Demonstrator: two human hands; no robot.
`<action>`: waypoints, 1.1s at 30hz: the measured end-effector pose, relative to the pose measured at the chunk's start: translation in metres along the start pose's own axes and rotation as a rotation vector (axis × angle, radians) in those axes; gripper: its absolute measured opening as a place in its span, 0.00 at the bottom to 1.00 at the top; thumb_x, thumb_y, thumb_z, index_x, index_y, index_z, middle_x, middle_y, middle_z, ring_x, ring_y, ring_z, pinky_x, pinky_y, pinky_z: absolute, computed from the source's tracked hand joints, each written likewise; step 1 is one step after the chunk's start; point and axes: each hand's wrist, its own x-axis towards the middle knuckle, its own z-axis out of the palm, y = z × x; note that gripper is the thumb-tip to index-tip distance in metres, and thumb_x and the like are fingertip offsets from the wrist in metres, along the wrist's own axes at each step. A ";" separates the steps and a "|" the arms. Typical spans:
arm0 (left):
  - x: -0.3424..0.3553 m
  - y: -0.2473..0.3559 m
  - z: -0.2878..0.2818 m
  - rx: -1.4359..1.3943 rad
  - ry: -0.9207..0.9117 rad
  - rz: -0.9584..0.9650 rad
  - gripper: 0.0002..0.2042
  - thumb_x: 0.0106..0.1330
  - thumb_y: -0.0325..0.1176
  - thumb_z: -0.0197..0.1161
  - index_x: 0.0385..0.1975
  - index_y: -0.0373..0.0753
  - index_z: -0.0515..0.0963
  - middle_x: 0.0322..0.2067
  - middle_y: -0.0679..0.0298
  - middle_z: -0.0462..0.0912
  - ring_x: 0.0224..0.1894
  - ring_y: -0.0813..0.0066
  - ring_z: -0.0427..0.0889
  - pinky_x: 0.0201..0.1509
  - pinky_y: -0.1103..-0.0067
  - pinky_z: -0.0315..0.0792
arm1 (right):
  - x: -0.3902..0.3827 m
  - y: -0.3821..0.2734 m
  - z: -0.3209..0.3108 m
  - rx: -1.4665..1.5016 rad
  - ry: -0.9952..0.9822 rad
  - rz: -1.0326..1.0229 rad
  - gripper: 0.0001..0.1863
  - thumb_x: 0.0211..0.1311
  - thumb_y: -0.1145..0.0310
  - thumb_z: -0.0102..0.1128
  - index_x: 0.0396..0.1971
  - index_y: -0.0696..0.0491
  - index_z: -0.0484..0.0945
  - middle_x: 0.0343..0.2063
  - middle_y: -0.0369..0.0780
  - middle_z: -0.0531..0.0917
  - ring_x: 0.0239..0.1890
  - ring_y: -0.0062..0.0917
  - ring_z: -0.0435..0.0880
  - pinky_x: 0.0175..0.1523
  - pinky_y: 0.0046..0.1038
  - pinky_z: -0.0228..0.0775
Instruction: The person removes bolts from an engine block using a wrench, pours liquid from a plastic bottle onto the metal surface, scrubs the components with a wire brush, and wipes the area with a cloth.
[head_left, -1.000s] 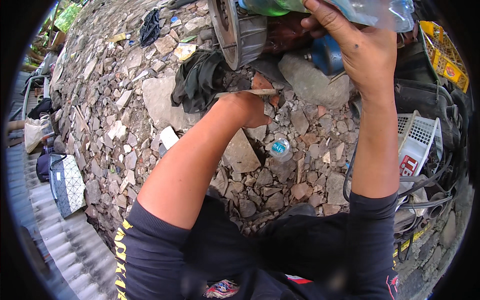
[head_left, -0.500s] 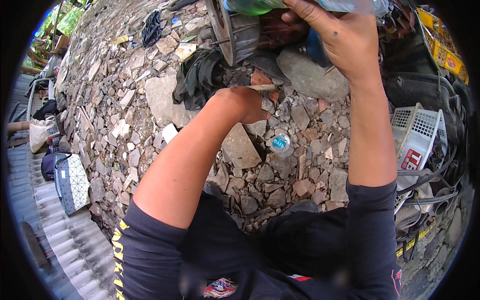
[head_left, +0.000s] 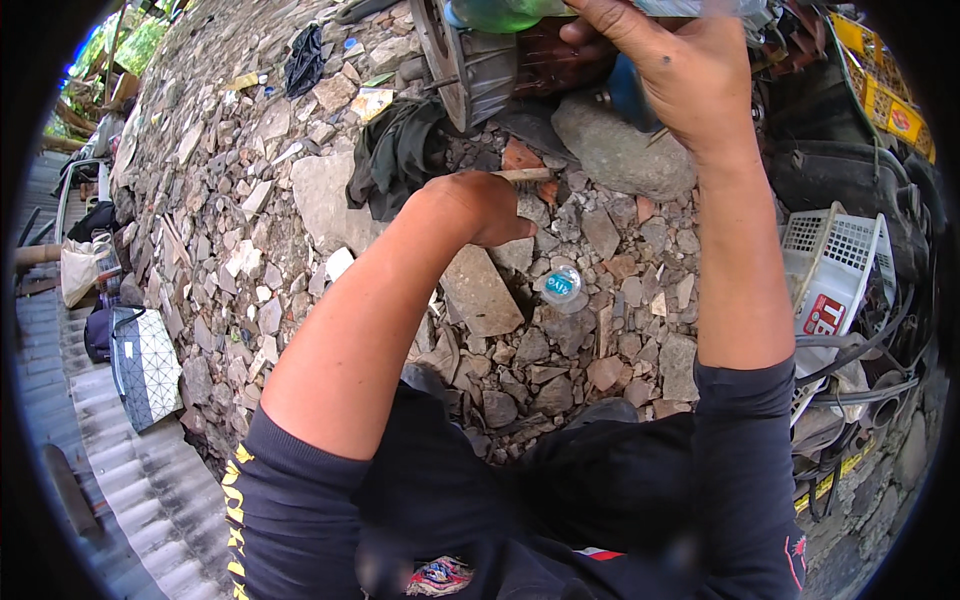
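Note:
At the top edge, my right hand (head_left: 690, 75) is closed around a plastic bottle (head_left: 500, 14), green at its left end and clear toward the right; the frame cuts off part of it. Lower and to the left, my left hand (head_left: 478, 208) is curled over the rubble with its thumb toward the right. Its other fingers are hidden beneath it. A short wooden stick (head_left: 525, 174) shows just beyond its knuckles; whether the hand grips it is unclear. Near the thumb, a clear plastic cup (head_left: 561, 287) with a teal label lies on the stones.
Broken stone and rubble cover the ground. A dark cloth (head_left: 392, 160) lies left of a metal machine part (head_left: 445, 70); a large rock (head_left: 625, 145) sits below my right hand. White plastic crates (head_left: 835, 265) and black hoses stand right. Corrugated sheeting (head_left: 120, 460) and a patterned bag (head_left: 145, 365) are left.
Both hands have shifted very slightly to the left. My right hand keeps its hold on the bottle, and the things on the ground look the same.

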 end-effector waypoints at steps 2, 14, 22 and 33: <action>-0.001 -0.003 -0.001 0.008 -0.009 0.004 0.32 0.66 0.61 0.50 0.40 0.30 0.81 0.41 0.49 0.82 0.48 0.51 0.80 0.54 0.65 0.71 | -0.001 -0.014 -0.003 -0.124 -0.001 0.123 0.19 0.55 0.80 0.67 0.47 0.60 0.74 0.35 0.39 0.83 0.31 0.19 0.82 0.34 0.20 0.78; 0.004 -0.032 0.002 -0.399 0.258 0.052 0.25 0.69 0.52 0.53 0.46 0.32 0.78 0.32 0.56 0.84 0.36 0.64 0.81 0.46 0.71 0.73 | -0.007 0.005 -0.008 -0.026 -0.001 0.025 0.17 0.57 0.80 0.65 0.46 0.61 0.74 0.36 0.39 0.83 0.32 0.19 0.82 0.36 0.21 0.77; 0.003 -0.014 0.003 -0.179 0.153 0.049 0.26 0.67 0.52 0.52 0.46 0.32 0.79 0.46 0.46 0.80 0.51 0.48 0.78 0.56 0.65 0.71 | 0.016 0.007 0.010 0.056 0.037 -0.113 0.15 0.58 0.79 0.65 0.45 0.60 0.74 0.36 0.38 0.82 0.30 0.19 0.81 0.34 0.21 0.76; -0.008 -0.030 0.002 -0.372 0.123 0.042 0.24 0.68 0.52 0.52 0.43 0.34 0.79 0.32 0.58 0.85 0.37 0.66 0.81 0.46 0.72 0.73 | 0.001 0.014 0.027 -0.296 0.249 -0.245 0.17 0.55 0.80 0.67 0.45 0.60 0.76 0.34 0.39 0.84 0.32 0.21 0.83 0.37 0.22 0.76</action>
